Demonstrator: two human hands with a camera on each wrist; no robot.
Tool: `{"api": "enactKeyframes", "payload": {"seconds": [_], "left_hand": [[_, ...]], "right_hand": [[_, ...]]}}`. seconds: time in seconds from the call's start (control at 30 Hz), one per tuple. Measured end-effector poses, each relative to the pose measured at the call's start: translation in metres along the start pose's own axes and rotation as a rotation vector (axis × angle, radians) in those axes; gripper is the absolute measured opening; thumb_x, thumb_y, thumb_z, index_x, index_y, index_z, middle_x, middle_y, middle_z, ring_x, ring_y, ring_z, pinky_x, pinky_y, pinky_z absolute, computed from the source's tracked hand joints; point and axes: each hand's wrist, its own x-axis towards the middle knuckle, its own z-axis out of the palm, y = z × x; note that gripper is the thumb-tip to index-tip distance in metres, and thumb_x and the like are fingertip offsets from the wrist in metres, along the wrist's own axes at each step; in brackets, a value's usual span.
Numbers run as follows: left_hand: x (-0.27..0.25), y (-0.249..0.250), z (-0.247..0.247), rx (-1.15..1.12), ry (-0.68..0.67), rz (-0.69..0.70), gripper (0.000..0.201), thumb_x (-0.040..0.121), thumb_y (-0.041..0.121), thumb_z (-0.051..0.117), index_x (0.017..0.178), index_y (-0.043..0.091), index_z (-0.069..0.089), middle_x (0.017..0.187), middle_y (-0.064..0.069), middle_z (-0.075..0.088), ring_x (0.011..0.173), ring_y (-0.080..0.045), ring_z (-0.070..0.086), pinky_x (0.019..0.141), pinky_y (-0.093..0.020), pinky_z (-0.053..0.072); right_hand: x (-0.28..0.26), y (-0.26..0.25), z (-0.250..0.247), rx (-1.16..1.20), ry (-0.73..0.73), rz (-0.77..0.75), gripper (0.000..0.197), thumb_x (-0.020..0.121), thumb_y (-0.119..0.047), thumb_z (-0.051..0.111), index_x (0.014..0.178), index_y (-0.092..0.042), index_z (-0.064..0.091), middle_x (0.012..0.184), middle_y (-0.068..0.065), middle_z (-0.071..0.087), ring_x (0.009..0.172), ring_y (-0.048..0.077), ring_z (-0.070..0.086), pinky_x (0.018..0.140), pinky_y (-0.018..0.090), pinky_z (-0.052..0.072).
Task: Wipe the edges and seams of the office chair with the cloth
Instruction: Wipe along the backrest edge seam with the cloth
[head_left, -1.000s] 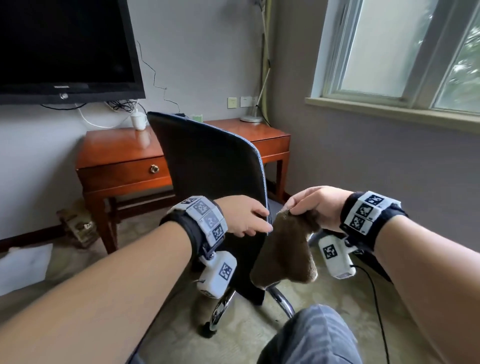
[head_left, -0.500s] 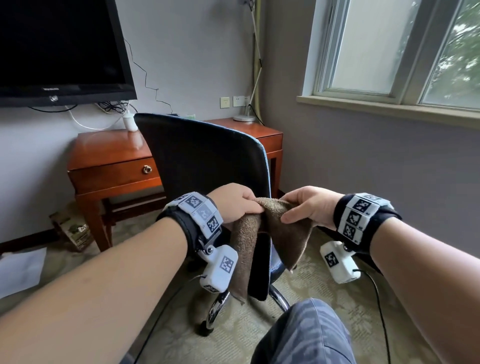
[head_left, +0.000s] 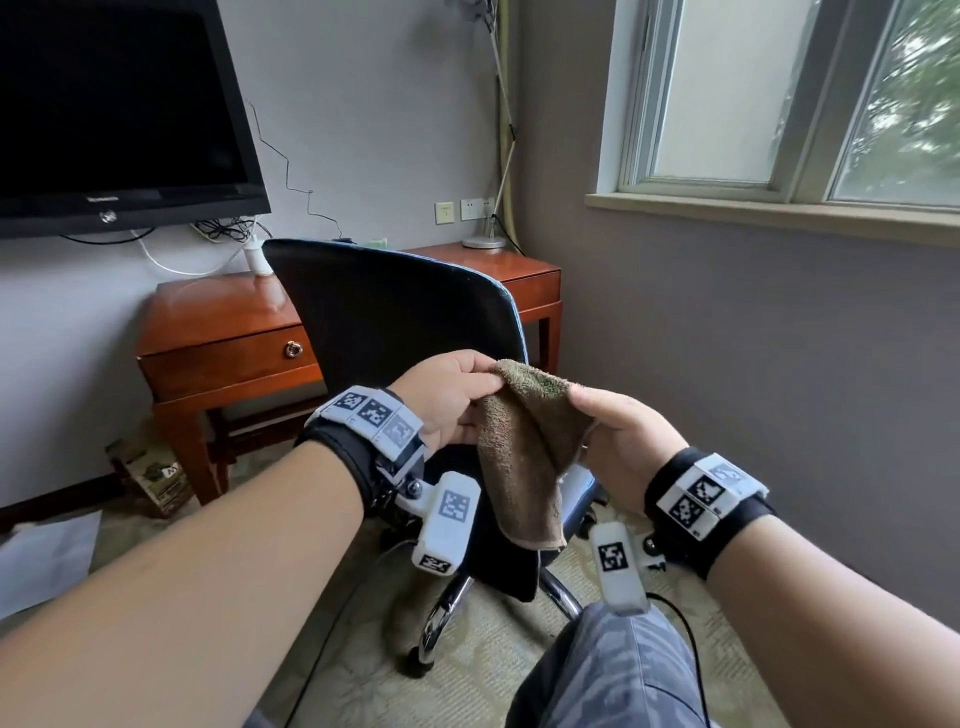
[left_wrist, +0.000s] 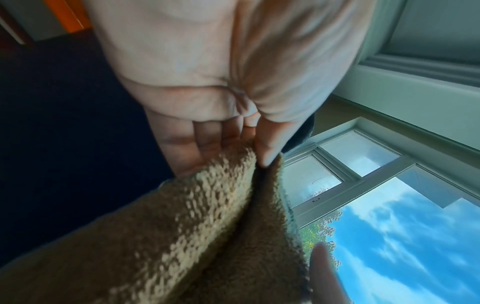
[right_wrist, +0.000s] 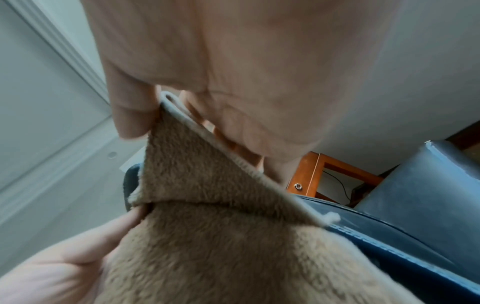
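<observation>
A brown terry cloth (head_left: 524, 447) hangs between my two hands in front of the dark office chair (head_left: 395, 322). My left hand (head_left: 457, 400) pinches its upper left corner between thumb and fingers (left_wrist: 267, 144). My right hand (head_left: 613, 436) pinches the upper right edge; in the right wrist view the thumb (right_wrist: 132, 115) presses the pale hem of the cloth (right_wrist: 207, 181). The cloth (left_wrist: 182, 236) sags downward beside the chair's right back edge with pale stitching (head_left: 519, 332). The blue-grey seat (right_wrist: 415, 195) shows below.
A wooden desk (head_left: 228, 322) with a drawer stands behind the chair, under a wall television (head_left: 119, 114). A window (head_left: 789, 104) and grey wall lie to the right. The chrome chair base (head_left: 441, 618) stands on carpet near my knee (head_left: 613, 675). White paper (head_left: 47, 561) lies at left.
My left hand has taken hold of the cloth, which the right hand alone held before. Both hands have since lifted it and spread it between them, level with the chair's back edge.
</observation>
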Motion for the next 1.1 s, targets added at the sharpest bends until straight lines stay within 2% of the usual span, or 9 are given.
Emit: {"api": "enactKeyframes", "payload": {"seconds": [0.13,0.27,0.37,0.47,0.53,0.63,0.73,0.9,1.1], "left_hand": [[-0.004,-0.005,-0.001,0.064,-0.121,0.01,0.03,0.099,-0.008,0.056,0.101,0.018,0.073,0.085,-0.01,0.071,0.069,-0.019,0.068,0.063,-0.033,0.058],[-0.01,-0.002,-0.001,0.171,-0.241,0.027,0.043,0.096,-0.013,0.054,0.08,0.021,0.076,0.08,-0.014,0.06,0.063,-0.015,0.057,0.06,-0.029,0.052],[-0.016,0.003,-0.004,0.233,-0.3,0.028,0.035,0.095,-0.018,0.051,0.086,0.009,0.071,0.086,-0.015,0.072,0.076,-0.023,0.069,0.069,-0.03,0.057],[-0.016,0.003,-0.009,0.187,-0.254,0.071,0.026,0.095,-0.016,0.054,0.096,0.001,0.074,0.105,-0.024,0.076,0.095,-0.041,0.073,0.086,-0.04,0.06],[-0.015,0.002,-0.01,0.119,-0.171,0.076,0.017,0.097,-0.007,0.062,0.103,0.001,0.075,0.099,-0.02,0.075,0.081,-0.031,0.074,0.073,-0.034,0.061],[-0.01,-0.009,-0.009,0.135,-0.061,-0.117,0.033,0.105,0.027,0.061,0.075,0.013,0.063,0.062,-0.003,0.058,0.05,-0.012,0.053,0.053,-0.025,0.047],[-0.009,-0.024,-0.01,0.237,-0.096,-0.411,0.058,0.087,0.079,0.051,0.079,0.021,0.057,0.074,-0.004,0.057,0.07,-0.023,0.063,0.076,-0.037,0.047],[-0.011,-0.03,-0.011,0.222,-0.24,-0.235,0.028,0.109,0.026,0.052,0.126,0.009,0.066,0.095,-0.016,0.07,0.075,-0.026,0.071,0.076,-0.044,0.062],[-0.002,-0.022,-0.013,0.309,-0.125,0.02,0.011,0.103,0.004,0.059,0.105,0.014,0.061,0.091,-0.02,0.066,0.077,-0.032,0.07,0.07,-0.049,0.065]], "right_hand": [[0.003,0.002,0.009,0.12,0.056,0.057,0.058,0.097,-0.058,0.049,0.1,-0.003,0.064,0.099,0.021,0.065,0.088,0.033,0.062,0.079,0.041,0.051],[0.002,0.007,0.01,0.119,-0.03,0.16,0.039,0.101,-0.034,0.055,0.136,-0.016,0.059,0.124,0.014,0.066,0.086,0.023,0.07,0.063,0.034,0.054],[0.001,0.011,0.006,-0.064,-0.206,0.165,0.065,0.089,-0.015,0.072,0.148,-0.03,0.049,0.139,0.008,0.064,0.115,0.023,0.067,0.095,0.036,0.051],[0.008,0.013,0.003,-0.299,-0.246,0.15,0.059,0.076,-0.011,0.083,0.131,-0.015,0.064,0.127,0.018,0.069,0.12,0.035,0.065,0.11,0.052,0.046],[0.012,0.012,0.008,-0.488,-0.197,0.108,0.041,0.075,-0.012,0.088,0.113,-0.009,0.072,0.114,0.021,0.073,0.11,0.04,0.069,0.105,0.057,0.05],[0.011,0.007,0.011,-0.479,-0.038,0.033,0.022,0.08,-0.015,0.087,0.099,-0.008,0.078,0.102,0.019,0.077,0.098,0.039,0.074,0.095,0.057,0.057],[0.011,-0.001,0.011,-0.521,0.044,0.022,0.024,0.075,-0.029,0.089,0.092,-0.014,0.081,0.094,0.015,0.078,0.087,0.032,0.075,0.092,0.057,0.058],[0.012,-0.004,0.001,-0.678,0.026,0.089,0.017,0.077,-0.03,0.089,0.091,-0.024,0.081,0.091,0.008,0.079,0.09,0.034,0.076,0.088,0.053,0.061],[0.017,-0.002,-0.009,-0.704,-0.028,0.092,0.046,0.056,-0.04,0.093,0.093,-0.022,0.072,0.086,0.007,0.071,0.081,0.024,0.067,0.092,0.059,0.056]]}}
